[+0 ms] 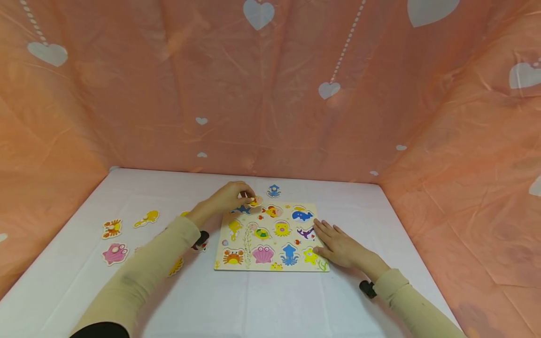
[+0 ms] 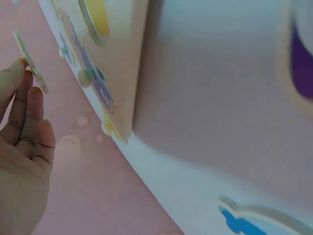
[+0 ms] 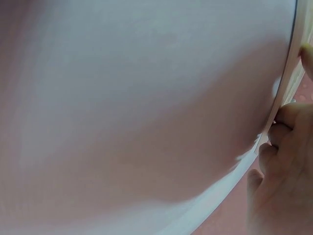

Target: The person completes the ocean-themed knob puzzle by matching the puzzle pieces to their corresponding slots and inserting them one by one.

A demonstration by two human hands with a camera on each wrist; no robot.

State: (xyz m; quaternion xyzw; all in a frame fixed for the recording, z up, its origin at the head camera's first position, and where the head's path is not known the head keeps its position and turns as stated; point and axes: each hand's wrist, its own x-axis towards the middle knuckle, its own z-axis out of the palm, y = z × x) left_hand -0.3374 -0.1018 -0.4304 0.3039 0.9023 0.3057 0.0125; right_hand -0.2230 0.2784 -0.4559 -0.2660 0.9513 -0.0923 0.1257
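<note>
A wooden sea-animal puzzle board [image 1: 253, 237] lies on the white table. Above its far left part, my left hand [image 1: 230, 196] pinches a small puzzle piece [image 1: 255, 201] with red, yellow and pink on it. From the left wrist view, that thin puzzle piece [image 2: 30, 61] is seen nearly edge-on between thumb and fingers; its picture is hidden there. My right hand [image 1: 344, 245] rests at the board's right edge, fingers extended, thumb near the yellow starfish [image 1: 310, 256]. Fingertips [image 3: 286, 115] meet the board's edge in the right wrist view.
Left of the board lie loose pieces: a crab [image 1: 112, 228], a pink shell [image 1: 115, 253], a yellow seahorse [image 1: 147, 218] and others partly hidden under the left forearm. A blue squid piece [image 1: 274, 190] lies beyond the board. Orange curtains [image 1: 270, 131] enclose the table.
</note>
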